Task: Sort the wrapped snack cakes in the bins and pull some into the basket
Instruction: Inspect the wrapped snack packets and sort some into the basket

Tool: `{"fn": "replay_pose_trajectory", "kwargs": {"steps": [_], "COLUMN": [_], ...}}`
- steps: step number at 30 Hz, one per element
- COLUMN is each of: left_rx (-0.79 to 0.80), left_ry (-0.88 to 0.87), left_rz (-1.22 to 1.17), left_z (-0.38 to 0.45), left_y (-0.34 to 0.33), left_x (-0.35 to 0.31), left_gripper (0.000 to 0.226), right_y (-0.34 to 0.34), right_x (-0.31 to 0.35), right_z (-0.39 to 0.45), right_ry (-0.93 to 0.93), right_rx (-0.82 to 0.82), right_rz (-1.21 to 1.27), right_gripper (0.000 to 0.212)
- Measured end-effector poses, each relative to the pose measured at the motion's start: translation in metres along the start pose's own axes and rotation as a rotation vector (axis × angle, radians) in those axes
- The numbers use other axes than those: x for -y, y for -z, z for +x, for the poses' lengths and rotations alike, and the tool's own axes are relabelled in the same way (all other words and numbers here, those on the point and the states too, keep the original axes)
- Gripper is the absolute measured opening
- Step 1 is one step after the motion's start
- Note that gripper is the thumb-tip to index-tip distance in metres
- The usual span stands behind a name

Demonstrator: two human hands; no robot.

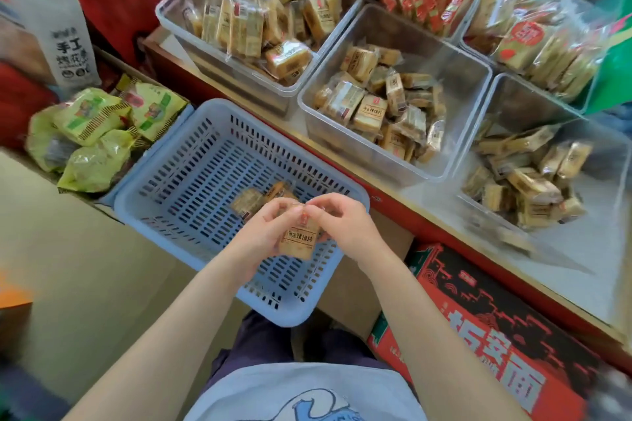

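The fingers of the left hand (265, 229) are curled around the left edge of one wrapped snack cake (299, 238), and the fingertips of the right hand (337, 224) pinch the top of its clear wrapper. Both hands hold this cake together, above the near right part of the blue basket (178, 161). The cake stands almost upright, and its printed label faces the camera.

Under the hands, on the slotted floor of the basket, lie two more wrapped cakes (254, 200), partly hidden by the fingers. The basket stands in front of the person, tilted, with its far corner against the red shelf edge (403, 212).

On the shelf behind it stand clear plastic bins. The middle bin (403, 27) holds a loose pile of the same brown cakes, and the left bin (174, 14) holds cakes packed more upright. The right bin (506, 92) holds a pile too, blurred at its near edge. To the left of the basket lie green snack bags (92, 133). A red printed carton (485, 328) lies by the right forearm.
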State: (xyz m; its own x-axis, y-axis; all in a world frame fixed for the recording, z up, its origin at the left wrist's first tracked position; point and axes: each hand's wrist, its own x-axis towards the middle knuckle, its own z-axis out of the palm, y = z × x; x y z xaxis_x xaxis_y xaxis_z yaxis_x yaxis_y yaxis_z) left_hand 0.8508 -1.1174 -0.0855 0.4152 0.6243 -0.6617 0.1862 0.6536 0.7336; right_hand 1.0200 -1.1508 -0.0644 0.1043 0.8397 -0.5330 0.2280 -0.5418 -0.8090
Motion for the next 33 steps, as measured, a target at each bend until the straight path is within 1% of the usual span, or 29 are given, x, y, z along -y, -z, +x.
{"fn": "replay_pose_trajectory", "kwargs": {"steps": [3,6,12,14,17,18,20,22,24,26,28,30,32,33], "left_rx": [-0.047,-0.074,0.021,0.056,0.066,0.056,0.043,0.013,-0.062,-0.145,-0.218,-0.268,-0.272,-0.264], "left_ry": [-0.124,-0.19,-0.221,-0.217,-0.233,-0.238,-0.244,-0.284,-0.346,-0.373,-0.352,-0.331,-0.316,-0.304], "left_rz": [0.071,0.114,0.219,0.247,0.265,0.269,0.283,0.313,0.272,0.117,-0.085,-0.201,-0.228,-0.216], "left_z": [-0.023,-0.042,-0.066,-0.07,-0.074,-0.076,-0.08,-0.084,-0.085,-0.083,-0.08,-0.077,-0.074,-0.073], "left_y": [-0.032,-0.065,-0.131,-0.147,-0.168,-0.174,-0.185,-0.194,-0.2,-0.206,-0.212,-0.216,-0.219,-0.222], "left_x": [-0.016,-0.024,-0.036,-0.039,-0.043,-0.045,-0.049,-0.053,-0.054,-0.057,-0.06,-0.062,-0.063,-0.064], "left_gripper": [0.022,0.02,0.021,0.02,0.003,0.003,0.011,0.015,0.014,0.012,0.009,0.008,0.009,0.013], "right_y": [0.031,0.063,0.111,0.123,0.137,0.141,0.148,0.153,0.157,0.161,0.165,0.165,0.164,0.165], "right_x": [0.003,-0.002,-0.022,-0.027,-0.031,-0.031,-0.032,-0.034,-0.036,-0.038,-0.04,-0.043,-0.042,-0.042], "right_z": [-0.034,-0.065,-0.113,-0.126,-0.139,-0.143,-0.15,-0.156,-0.161,-0.166,-0.171,-0.175,-0.176,-0.175], "right_ry": [0.05,0.151,0.285,0.305,0.322,0.33,0.345,0.359,0.36,0.314,0.225,0.181,0.187,0.196], "right_rx": [-0.07,-0.147,-0.268,-0.308,-0.331,-0.334,-0.342,-0.365,-0.373,-0.308,-0.217,-0.191,-0.222,-0.242], "right_rz": [0.052,-0.005,-0.239,-0.208,-0.168,-0.159,-0.109,-0.031,0.095,0.199,0.207,0.296,0.423,0.465], "right_gripper": [0.014,0.01,0.014,0.016,0.02,0.02,0.02,0.019,0.011,0.026,0.034,0.027,0.016,0.014]}}
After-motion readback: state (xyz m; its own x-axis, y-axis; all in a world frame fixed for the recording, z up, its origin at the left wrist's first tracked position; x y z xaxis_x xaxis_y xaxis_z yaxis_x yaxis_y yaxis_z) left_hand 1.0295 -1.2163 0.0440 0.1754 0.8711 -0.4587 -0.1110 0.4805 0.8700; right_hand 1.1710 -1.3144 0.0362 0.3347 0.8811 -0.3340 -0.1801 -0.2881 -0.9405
